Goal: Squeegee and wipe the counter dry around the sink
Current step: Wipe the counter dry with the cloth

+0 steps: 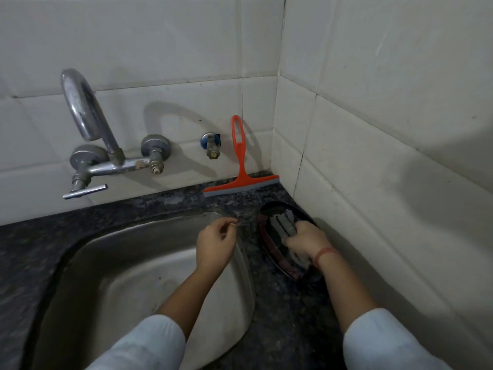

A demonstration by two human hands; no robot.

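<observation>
Squeegee (241,180) is parked in the worktop's (282,316) back corner. Left hand (216,244) pinched together; right hand (306,240) curled inside dish (277,206), contents unclear.

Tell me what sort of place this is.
Most likely a home kitchen's washing-up corner: a stainless steel sink sits in a dark speckled stone counter, a chrome wall-mounted tap projects from the white tiled wall, and an orange plastic squeegee leans against the tiles.
</observation>
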